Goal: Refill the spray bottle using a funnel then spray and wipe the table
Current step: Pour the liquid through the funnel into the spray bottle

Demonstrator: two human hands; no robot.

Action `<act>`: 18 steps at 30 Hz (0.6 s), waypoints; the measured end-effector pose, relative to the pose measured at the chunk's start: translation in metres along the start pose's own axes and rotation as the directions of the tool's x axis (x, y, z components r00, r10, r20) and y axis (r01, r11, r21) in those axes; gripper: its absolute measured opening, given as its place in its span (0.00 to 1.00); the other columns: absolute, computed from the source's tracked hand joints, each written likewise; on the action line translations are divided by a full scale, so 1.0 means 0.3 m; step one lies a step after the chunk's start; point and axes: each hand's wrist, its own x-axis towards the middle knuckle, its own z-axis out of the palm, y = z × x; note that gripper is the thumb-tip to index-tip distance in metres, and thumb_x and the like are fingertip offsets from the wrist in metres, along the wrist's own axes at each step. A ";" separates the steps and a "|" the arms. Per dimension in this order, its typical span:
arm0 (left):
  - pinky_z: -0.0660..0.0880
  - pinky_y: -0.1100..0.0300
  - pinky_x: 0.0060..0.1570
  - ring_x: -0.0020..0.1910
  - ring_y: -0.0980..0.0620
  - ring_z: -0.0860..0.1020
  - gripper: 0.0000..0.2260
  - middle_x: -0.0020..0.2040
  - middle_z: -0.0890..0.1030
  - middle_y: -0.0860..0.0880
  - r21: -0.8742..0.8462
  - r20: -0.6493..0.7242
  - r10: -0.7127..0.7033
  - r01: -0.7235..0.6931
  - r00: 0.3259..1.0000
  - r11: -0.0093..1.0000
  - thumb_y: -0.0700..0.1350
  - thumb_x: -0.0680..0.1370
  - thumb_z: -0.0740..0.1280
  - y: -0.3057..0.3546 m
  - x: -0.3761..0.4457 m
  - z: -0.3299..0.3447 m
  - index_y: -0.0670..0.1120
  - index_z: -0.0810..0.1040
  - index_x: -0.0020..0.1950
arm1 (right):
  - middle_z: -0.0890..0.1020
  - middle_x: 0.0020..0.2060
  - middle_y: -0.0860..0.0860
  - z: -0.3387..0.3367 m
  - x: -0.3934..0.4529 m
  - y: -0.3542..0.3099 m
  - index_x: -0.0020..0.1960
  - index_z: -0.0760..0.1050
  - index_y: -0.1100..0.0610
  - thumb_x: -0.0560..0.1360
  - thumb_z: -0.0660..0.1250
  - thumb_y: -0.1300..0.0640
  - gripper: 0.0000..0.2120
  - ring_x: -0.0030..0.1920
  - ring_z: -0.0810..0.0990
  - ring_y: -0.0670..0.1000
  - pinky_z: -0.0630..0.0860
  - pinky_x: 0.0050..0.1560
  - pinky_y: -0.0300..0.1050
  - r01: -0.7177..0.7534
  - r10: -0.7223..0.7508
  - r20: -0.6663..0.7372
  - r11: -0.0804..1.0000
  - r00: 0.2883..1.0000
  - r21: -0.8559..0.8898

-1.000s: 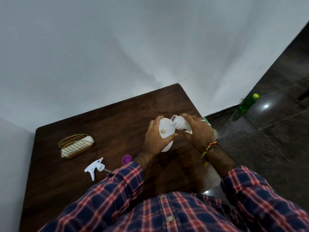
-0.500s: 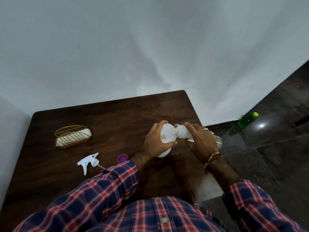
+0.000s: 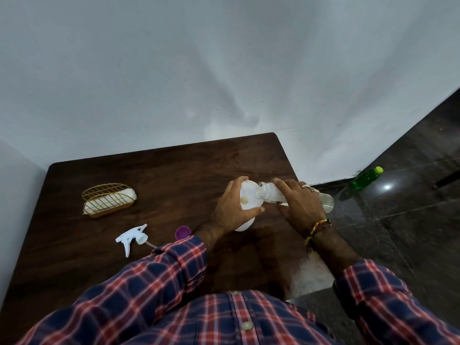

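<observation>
At the right side of the dark brown wooden table (image 3: 159, 175), you tip a clear plastic refill bottle (image 3: 273, 194) on its side with your right hand (image 3: 300, 205), fingers wrapped over its body, its open threaded mouth resting at the rim of the wide white plastic funnel (image 3: 249, 199). Your left hand (image 3: 231, 210) grips the funnel from the left, thumb curled over its near rim, fingers around the far edge. The white spray bottle body (image 3: 245, 224) shows just below the funnel, under your left hand. The white trigger spray head (image 3: 132, 238) lies on the table nearer your left sleeve, apart from the bottle, with a small purple cap (image 3: 183, 232) just beside it. A gold wire basket holding a white cloth (image 3: 108, 200) sits toward the table's left. A green bottle with a yellow-green cap (image 3: 366, 179) lies on the dark floor.
</observation>
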 end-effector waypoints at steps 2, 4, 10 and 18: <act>0.71 0.63 0.56 0.63 0.55 0.71 0.39 0.68 0.70 0.52 -0.002 0.001 -0.002 0.003 1.000 1.000 0.59 0.66 0.76 0.002 -0.001 0.000 0.53 0.63 0.71 | 0.77 0.60 0.51 -0.003 0.000 -0.001 0.72 0.64 0.47 0.72 0.64 0.42 0.30 0.57 0.78 0.59 0.77 0.51 0.57 0.000 0.000 0.005 1.000 1.000 0.003; 0.72 0.63 0.56 0.62 0.55 0.71 0.39 0.67 0.70 0.52 -0.005 -0.004 0.000 0.000 1.000 1.000 0.60 0.66 0.76 0.001 -0.004 0.001 0.53 0.63 0.71 | 0.77 0.60 0.51 -0.007 -0.001 -0.002 0.72 0.64 0.47 0.72 0.62 0.40 0.30 0.56 0.78 0.59 0.77 0.51 0.57 0.004 -0.004 0.009 1.000 1.000 0.004; 0.73 0.60 0.57 0.63 0.55 0.71 0.38 0.68 0.70 0.52 -0.013 -0.010 0.014 -0.014 1.000 1.000 0.58 0.66 0.77 0.007 -0.009 -0.006 0.51 0.64 0.71 | 0.77 0.61 0.51 -0.014 -0.001 -0.006 0.72 0.64 0.47 0.72 0.66 0.44 0.30 0.58 0.77 0.59 0.75 0.53 0.57 0.007 -0.007 0.010 1.000 1.000 -0.018; 0.74 0.56 0.60 0.64 0.53 0.72 0.38 0.68 0.70 0.51 -0.020 -0.006 0.010 -0.010 1.000 1.000 0.57 0.66 0.77 0.011 -0.013 -0.008 0.51 0.64 0.71 | 0.78 0.59 0.52 -0.014 -0.002 -0.005 0.71 0.66 0.48 0.71 0.69 0.48 0.30 0.54 0.79 0.60 0.75 0.52 0.56 0.020 -0.021 -0.012 0.999 1.000 -0.037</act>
